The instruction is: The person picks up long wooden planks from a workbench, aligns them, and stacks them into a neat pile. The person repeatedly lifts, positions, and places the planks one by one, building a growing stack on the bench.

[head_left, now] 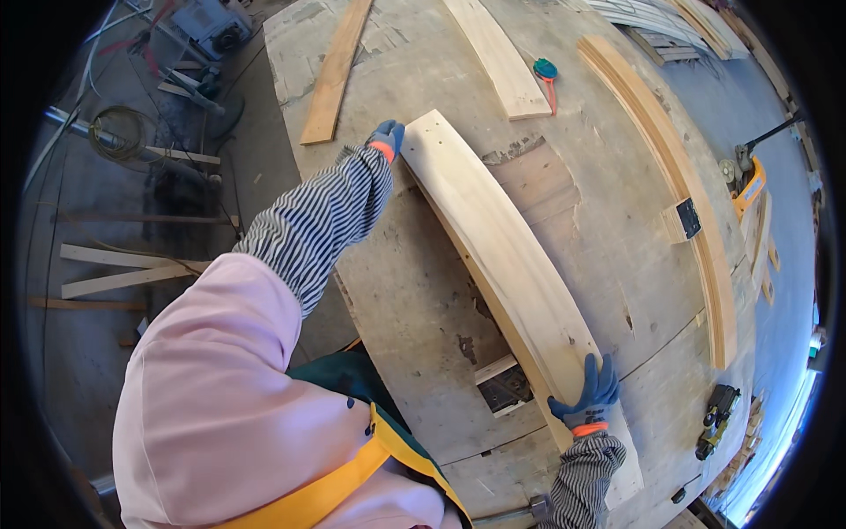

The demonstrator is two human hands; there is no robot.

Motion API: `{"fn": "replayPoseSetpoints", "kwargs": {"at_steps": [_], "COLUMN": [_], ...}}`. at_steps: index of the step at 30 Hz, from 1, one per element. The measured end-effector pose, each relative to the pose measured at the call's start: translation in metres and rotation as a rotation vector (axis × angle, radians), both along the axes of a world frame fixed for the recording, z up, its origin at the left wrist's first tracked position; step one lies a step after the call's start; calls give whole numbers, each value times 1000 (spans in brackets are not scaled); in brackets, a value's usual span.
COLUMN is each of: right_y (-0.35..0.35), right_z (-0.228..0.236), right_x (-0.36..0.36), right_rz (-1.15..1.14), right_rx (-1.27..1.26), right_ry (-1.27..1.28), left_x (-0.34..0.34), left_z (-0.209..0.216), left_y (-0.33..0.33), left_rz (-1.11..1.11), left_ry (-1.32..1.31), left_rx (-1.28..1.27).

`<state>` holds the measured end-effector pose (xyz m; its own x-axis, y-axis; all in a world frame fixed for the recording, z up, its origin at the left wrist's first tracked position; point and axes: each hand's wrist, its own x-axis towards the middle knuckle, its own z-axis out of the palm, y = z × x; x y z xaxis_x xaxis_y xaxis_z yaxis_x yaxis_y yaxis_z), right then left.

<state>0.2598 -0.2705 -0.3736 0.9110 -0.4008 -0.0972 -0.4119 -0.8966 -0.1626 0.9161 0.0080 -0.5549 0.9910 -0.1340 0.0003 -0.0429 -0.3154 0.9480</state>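
A long pale wooden board [507,238] runs from the upper middle to the lower right of the worktable. Along its left side, a narrower wooden face shows below the top one. Small dark spots mark the top near both ends. At the far end, my left hand [388,138], in a blue glove with an orange cuff, is closed on the board's left corner; its fingertips are partly hidden. My right hand [589,397], gloved the same way, lies on the nearer part with fingers spread and thumb toward the left edge.
The worktable [397,309] also bears two loose planks [337,70] [502,57], a tape measure [545,70], and long stacked strips [674,167] beside a dark-faced block [686,219]. A power tool [718,421] lies at right. Wood pieces and a coiled cable [119,132] are at left.
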Motion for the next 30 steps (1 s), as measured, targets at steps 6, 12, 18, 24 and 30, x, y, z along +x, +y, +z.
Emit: {"fn": "replayPoseSetpoints", "kwargs": {"at_steps": [6, 12, 18, 24, 30], "right_y": [2, 7, -24, 22, -8], "right_z": [-22, 8, -9, -74, -130], "right_x": [1, -11, -100, -302, -392], "right_rz": [109, -71, -533, -1737, -1821], "right_rx": [-18, 11, -150, -247, 396], "right_ry": [-221, 50, -406, -64, -1120], "left_x": [113, 54, 203, 172, 155], "left_z": [-43, -54, -42, -51, -21], "left_y": [55, -12, 87, 54, 47], "left_rz": [-259, -347, -491, -307, -263], "left_ry": [77, 20, 55, 76, 124], "left_rx": [320, 253, 518, 251, 131]}}
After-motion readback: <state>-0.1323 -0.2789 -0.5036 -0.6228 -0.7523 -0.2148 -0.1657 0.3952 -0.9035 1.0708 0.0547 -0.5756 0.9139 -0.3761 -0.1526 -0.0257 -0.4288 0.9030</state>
